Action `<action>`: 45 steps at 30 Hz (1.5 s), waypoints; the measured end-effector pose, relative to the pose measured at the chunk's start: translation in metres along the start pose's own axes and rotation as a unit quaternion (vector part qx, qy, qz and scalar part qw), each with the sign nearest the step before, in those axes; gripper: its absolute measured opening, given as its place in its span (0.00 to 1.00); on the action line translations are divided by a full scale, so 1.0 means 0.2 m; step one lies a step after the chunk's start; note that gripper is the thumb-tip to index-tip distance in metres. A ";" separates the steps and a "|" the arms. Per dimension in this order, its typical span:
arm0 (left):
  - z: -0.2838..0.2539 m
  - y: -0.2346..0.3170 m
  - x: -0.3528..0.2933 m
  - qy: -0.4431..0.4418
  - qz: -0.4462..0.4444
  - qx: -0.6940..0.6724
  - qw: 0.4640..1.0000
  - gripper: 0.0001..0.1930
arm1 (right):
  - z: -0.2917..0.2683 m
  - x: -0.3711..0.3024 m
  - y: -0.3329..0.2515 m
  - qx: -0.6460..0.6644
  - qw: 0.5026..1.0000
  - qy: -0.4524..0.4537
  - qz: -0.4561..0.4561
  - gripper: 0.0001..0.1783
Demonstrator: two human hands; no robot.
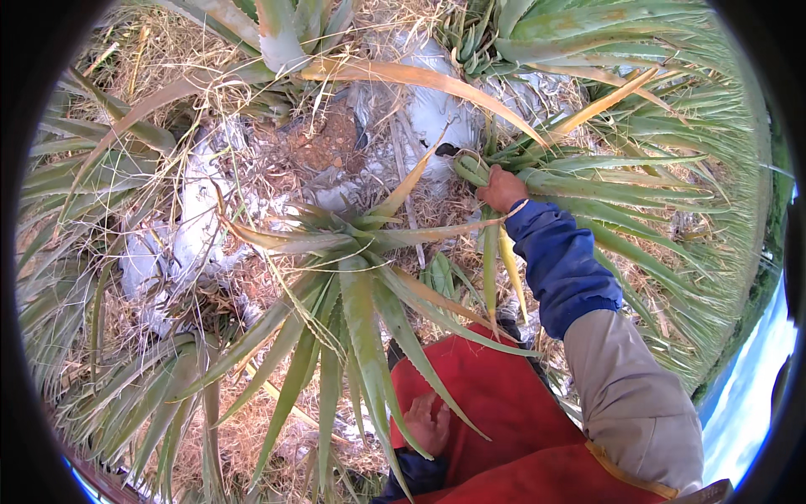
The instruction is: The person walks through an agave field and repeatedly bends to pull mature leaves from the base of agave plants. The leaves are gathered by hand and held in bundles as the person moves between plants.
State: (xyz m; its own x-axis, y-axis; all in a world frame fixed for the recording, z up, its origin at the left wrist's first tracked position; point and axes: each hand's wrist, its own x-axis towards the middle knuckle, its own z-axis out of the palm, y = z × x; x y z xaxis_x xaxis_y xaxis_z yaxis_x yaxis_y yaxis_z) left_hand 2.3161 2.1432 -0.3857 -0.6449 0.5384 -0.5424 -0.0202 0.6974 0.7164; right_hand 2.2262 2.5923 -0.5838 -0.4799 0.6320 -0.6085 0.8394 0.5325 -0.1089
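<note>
My right hand (504, 188) reaches out to the base of an aloe plant (596, 185) on the right. Its fingers are closed around a thick green aloe leaf (472, 170), whose blunt end sticks out to the left of the hand. Low in the view, my left hand (429, 425) lies against the red apron (491, 391), its fingers loosely bent and apart, with nothing visible in them. Leaves of another aloe plant (357, 294) hang partly in front of that hand. A yellowed leaf (510, 265) droops below my right wrist.
Further aloe plants (285, 42) with spiny leaves crowd the far side and the left. Dry straw (243, 412) and torn whitish sheeting (197, 210) cover much of the ground. A patch of reddish soil (327, 143) shows between them. Rows of aloe extend to the right.
</note>
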 end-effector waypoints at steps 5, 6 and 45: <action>0.05 -0.02 -0.05 -0.053 -0.060 0.043 0.996 0.14 | -0.13 -0.21 0.04 0.253 0.962 -0.003 -0.106 0.29; 0.06 -0.02 -0.06 -0.052 -0.078 0.048 0.994 0.15 | -0.29 -0.38 -0.11 0.319 0.943 -0.017 -0.098 0.29; 0.26 0.00 -0.12 -0.149 0.010 0.118 0.982 0.16 | 0.75 -1.16 0.63 0.199 0.978 -0.057 0.041 0.37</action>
State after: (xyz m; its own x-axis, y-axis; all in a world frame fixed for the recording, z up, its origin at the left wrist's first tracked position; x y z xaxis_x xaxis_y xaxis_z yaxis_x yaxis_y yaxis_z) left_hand 2.3713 2.1540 -0.3946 -0.3901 0.6436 -0.6585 0.1907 0.7561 0.6260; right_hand 2.4805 2.4280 -0.5752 -0.3937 0.5845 -0.7095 0.9178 0.2072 -0.3386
